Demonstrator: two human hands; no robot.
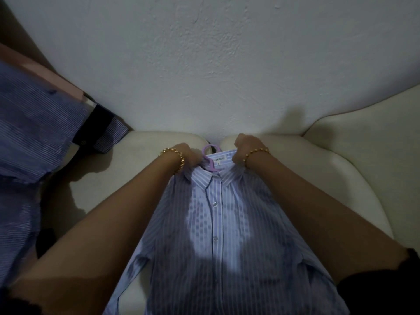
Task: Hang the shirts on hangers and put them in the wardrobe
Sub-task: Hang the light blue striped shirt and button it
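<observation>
At frame centre, the striped shirt lies buttoned on the cream sofa, lilac hanger in its collar. The left hand and right hand each clutch a shoulder. Light, limp cloth probably slips; best lifted by the hook.

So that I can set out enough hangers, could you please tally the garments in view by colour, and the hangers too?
Pale blue striped shirt: 1
Darker blue striped garment: 1
Pink garment: 1
Navy garment with checked trim: 1
Purple hanger: 1
Total: 5 things, that is 4 garments and 1 hanger; more may lie hidden on the left.
</observation>
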